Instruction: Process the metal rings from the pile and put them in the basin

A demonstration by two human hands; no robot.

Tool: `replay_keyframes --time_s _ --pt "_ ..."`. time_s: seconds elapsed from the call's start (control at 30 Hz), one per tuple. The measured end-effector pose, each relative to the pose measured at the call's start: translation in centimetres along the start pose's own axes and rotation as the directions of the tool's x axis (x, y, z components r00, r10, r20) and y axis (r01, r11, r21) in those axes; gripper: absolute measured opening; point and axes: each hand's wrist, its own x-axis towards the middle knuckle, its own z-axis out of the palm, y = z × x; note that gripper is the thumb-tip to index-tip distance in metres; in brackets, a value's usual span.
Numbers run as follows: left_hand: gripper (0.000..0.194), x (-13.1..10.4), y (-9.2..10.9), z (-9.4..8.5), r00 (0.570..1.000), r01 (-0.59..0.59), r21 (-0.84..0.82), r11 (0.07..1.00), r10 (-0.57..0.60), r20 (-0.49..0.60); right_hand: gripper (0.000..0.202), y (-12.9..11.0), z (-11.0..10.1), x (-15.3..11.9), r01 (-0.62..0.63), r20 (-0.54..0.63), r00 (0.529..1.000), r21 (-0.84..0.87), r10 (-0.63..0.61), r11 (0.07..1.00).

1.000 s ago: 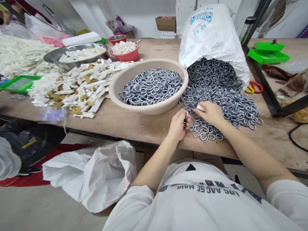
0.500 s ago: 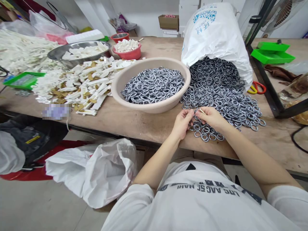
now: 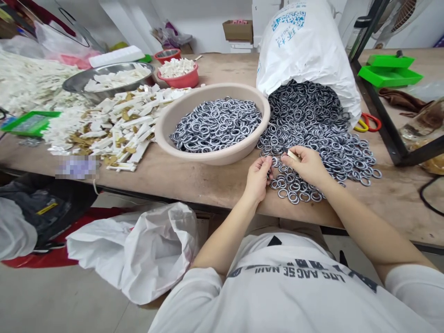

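Observation:
My left hand (image 3: pixel 258 178) is closed at the near edge of the ring pile, with a dark metal ring partly showing at its fingertips. Just to its right, my right hand (image 3: pixel 305 163) pinches a short, pale, stick-like tool (image 3: pixel 293 156) with a dark end. Beneath and beyond both hands spreads a heap of grey metal rings (image 3: pixel 312 134), spilling from the mouth of a white sack (image 3: pixel 305 51) lying on its side. A beige basin (image 3: pixel 212 157) filled with similar rings stands to the left of my hands.
White strips mixed with brownish pieces (image 3: pixel 118 127) are heaped left of the basin. Behind them stand a steel bowl (image 3: pixel 69 85) and a red bowl (image 3: pixel 183 79) of white pieces. Scissors (image 3: pixel 373 122) and a black metal frame (image 3: pixel 385 125) are at the right. An open white sack (image 3: pixel 138 249) sits below the table edge.
My hands have moved slightly apart, and the pale tool in my right hand has turned so that more of it shows. The whole view has shifted a little.

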Motion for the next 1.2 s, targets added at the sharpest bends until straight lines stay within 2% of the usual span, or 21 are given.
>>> replay_keyframes --time_s 0.07,0.13,0.23,0.33,0.4,0.5,0.57,0.63,0.7,0.87,1.07,1.13,1.2 --pt "0.040 -0.2 -0.1 0.2 1.000 -0.013 -0.003 1.000 0.013 0.021 0.035 -0.7 0.5 -0.3 -0.016 0.061 0.998 0.220 0.002 0.975" --pt "0.038 -0.4 -0.1 0.3 0.997 -0.037 0.013 0.999 0.037 0.067 0.037 -1.3 0.9 -0.6 -0.073 0.129 0.991 0.357 0.029 0.931" --pt "0.038 -0.7 -0.1 0.6 0.986 -0.056 0.068 0.996 0.044 0.158 0.039 -1.6 1.2 -0.6 -0.138 0.185 0.981 0.447 0.060 0.884" --pt "0.039 -0.7 -0.2 0.6 0.981 -0.034 0.070 0.997 0.020 0.194 0.040 -1.8 1.1 -0.7 -0.120 0.169 0.985 0.456 0.047 0.882" --pt "0.037 -0.6 -0.3 0.5 0.982 -0.017 0.049 0.999 0.008 0.188 0.039 -1.9 1.0 -0.9 -0.047 0.124 0.992 0.381 -0.001 0.924" --pt "0.033 -0.4 -0.4 0.3 0.988 0.022 0.012 1.000 -0.024 0.153 0.037 -2.1 0.7 -1.5 0.151 0.119 0.980 0.073 -0.159 0.986" --pt "0.032 -0.4 -0.4 0.2 0.991 0.052 -0.026 0.998 -0.048 0.124 0.038 -2.1 0.6 -1.9 0.259 0.155 0.959 -0.147 -0.236 0.955" --pt "0.031 -0.4 -0.2 0.2 0.991 0.067 -0.052 0.996 -0.061 0.117 0.040 -2.1 0.6 -2.1 0.303 0.167 0.950 -0.278 -0.265 0.911" --pt "0.030 -0.5 -0.1 0.3 0.990 0.072 -0.062 0.995 -0.063 0.128 0.041 -2.1 0.6 -2.1 0.315 0.158 0.948 -0.336 -0.276 0.888" --pt "0.025 -0.5 0.1 0.4 0.985 0.080 -0.064 0.995 -0.069 0.156 0.044 -2.4 0.6 -2.2 0.302 0.131 0.953 -0.350 -0.273 0.887" --pt "0.032 -0.8 0.0 0.1 0.984 0.088 -0.048 0.995 -0.079 0.163 0.046 -2.2 0.6 -2.0 0.289 0.153 0.956 -0.334 -0.251 0.897" --pt "0.036 -1.2 0.0 0.1 0.970 0.090 -0.026 0.996 -0.082 0.227 0.048 -1.4 0.2 -1.2 0.224 0.104 0.974 -0.330 -0.200 0.917" --pt "0.039 -1.5 0.2 0.2 0.947 0.093 -0.017 0.995 -0.083 0.311 0.052 -0.3 -0.2 -0.1 0.099 -0.003 0.994 -0.356 -0.106 0.929"
